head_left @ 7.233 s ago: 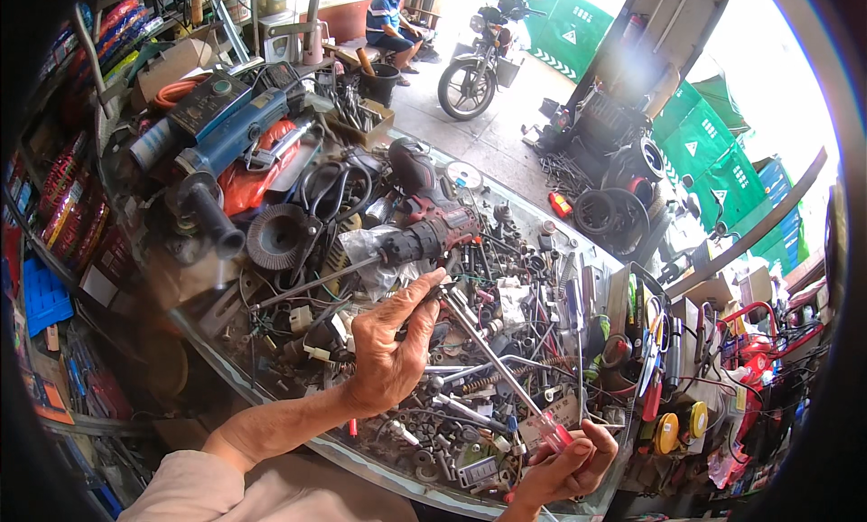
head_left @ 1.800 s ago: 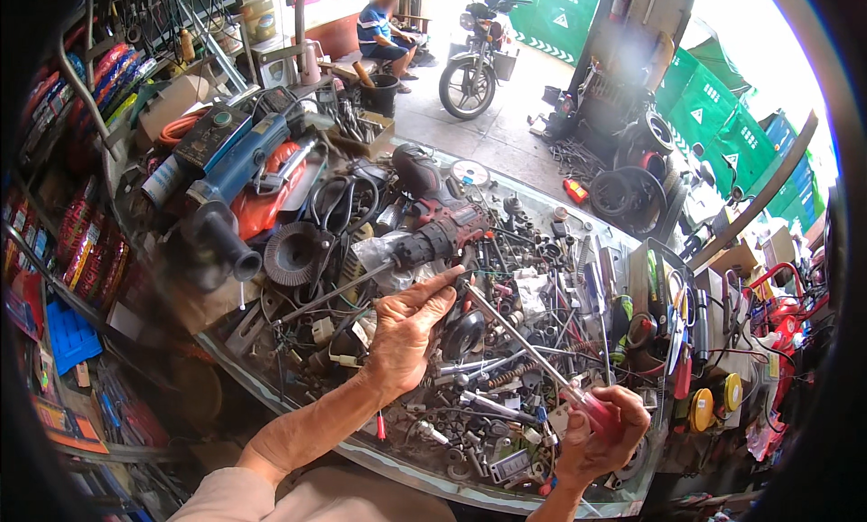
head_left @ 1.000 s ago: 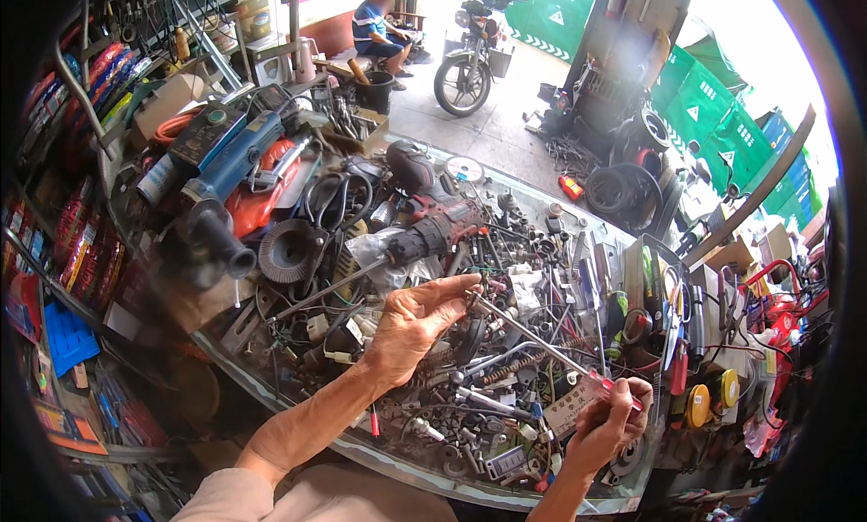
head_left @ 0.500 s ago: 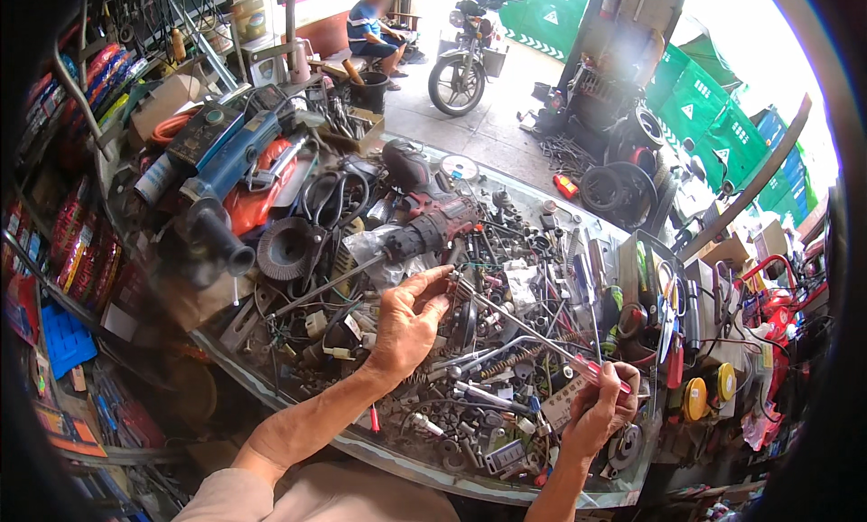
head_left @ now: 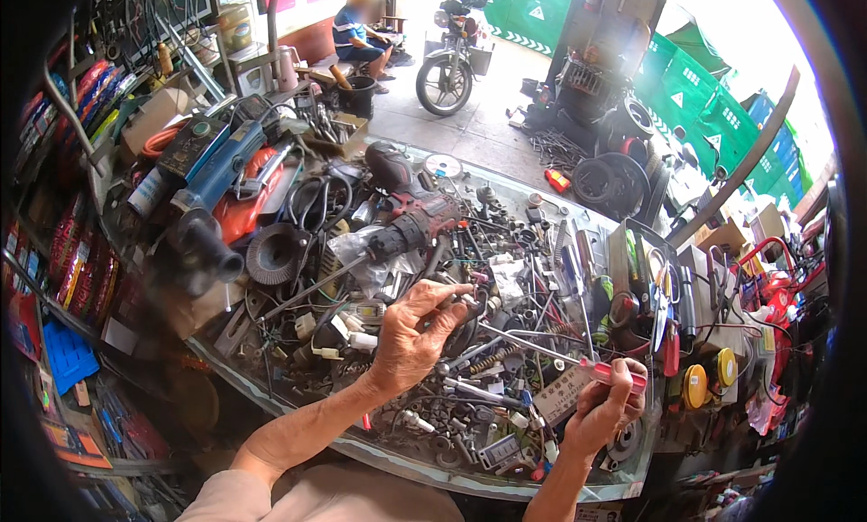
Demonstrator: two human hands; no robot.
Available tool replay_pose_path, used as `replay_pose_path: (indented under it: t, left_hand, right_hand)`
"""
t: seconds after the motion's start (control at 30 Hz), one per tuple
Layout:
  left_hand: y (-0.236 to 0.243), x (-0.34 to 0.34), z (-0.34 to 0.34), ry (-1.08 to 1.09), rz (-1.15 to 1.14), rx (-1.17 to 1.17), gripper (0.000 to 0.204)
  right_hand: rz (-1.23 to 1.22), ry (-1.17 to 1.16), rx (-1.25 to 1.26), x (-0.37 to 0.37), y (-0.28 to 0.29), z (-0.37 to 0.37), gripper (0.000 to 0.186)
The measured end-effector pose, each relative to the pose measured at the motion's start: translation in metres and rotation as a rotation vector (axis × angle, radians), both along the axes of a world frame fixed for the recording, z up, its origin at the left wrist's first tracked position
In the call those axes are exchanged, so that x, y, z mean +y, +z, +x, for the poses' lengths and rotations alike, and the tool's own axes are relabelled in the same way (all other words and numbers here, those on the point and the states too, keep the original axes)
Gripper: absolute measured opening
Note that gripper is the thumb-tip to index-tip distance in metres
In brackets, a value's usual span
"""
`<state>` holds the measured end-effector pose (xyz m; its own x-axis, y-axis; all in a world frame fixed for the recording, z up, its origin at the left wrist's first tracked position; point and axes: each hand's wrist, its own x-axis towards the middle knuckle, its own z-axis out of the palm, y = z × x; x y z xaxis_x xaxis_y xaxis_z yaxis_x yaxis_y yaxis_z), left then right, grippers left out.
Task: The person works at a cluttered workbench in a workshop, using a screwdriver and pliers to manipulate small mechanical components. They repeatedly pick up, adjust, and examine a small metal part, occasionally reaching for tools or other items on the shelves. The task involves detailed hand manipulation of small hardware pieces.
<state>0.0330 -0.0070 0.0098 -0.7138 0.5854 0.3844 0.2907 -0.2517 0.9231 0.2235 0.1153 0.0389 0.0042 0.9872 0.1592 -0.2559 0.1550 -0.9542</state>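
Note:
My left hand (head_left: 417,340) pinches a small dark part (head_left: 469,302) between thumb and forefinger above the littered glass counter (head_left: 226,371). My right hand (head_left: 603,408) grips the red translucent handle of a long screwdriver (head_left: 610,377). Its metal shaft (head_left: 535,347) points up-left, its tip just below and right of the small part; whether they touch I cannot tell. A red-and-black cordless drill (head_left: 415,217) lies beyond my left hand, among loose bolts, springs, wires and small fittings. The part's shape is partly hidden by my fingers.
Left are a blue power tool (head_left: 217,165), cutters and packed racks (head_left: 72,260). At right stands a tool container (head_left: 623,260) beside scissors and yellow tape measures (head_left: 694,386). Beyond the counter are a seated person (head_left: 358,39), a motorcycle (head_left: 449,66) and tyres (head_left: 601,179).
The screwdriver's tip has dropped from the part at my left fingertips, its shaft lying flatter. My left hand has shifted slightly with the part. The whole view has moved slightly up-left.

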Motion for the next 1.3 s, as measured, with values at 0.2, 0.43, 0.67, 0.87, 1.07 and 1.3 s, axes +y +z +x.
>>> replay_pose_path:
  t: [0.2, 0.43, 0.67, 0.87, 1.07, 1.3]
  left_hand:
    - [-0.002, -0.003, -0.013, -0.023, 0.156, -0.584, 0.034]
    - [-0.004, -0.012, -0.040, -0.313, 0.429, -1.145, 0.047]
    - [0.018, -0.013, -0.032, -0.455, 0.453, -1.156, 0.043]
    - [0.054, -0.018, 0.001, -0.103, -0.200, -0.213, 0.024]
    - [0.045, 0.013, 0.015, -0.132, -0.471, 0.667, 0.031]
    - [0.023, 0.036, 0.011, -0.112, -0.749, 0.757, 0.031]
  right_hand:
    - [0.082, -0.029, -0.091, -0.007, 0.001, -0.007, 0.017]
    - [0.139, -0.183, -0.008, 0.003, 0.007, 0.005, 0.013]
    - [0.134, -0.327, 0.207, 0.030, 0.005, 0.029, 0.024]
    - [-0.060, -0.090, 0.544, 0.034, 0.012, 0.034, 0.028]
    - [-0.157, 0.234, 0.595, 0.042, -0.004, 0.039, 0.035]
    - [-0.322, 0.430, 0.576, 0.032, -0.004, 0.022, 0.035]
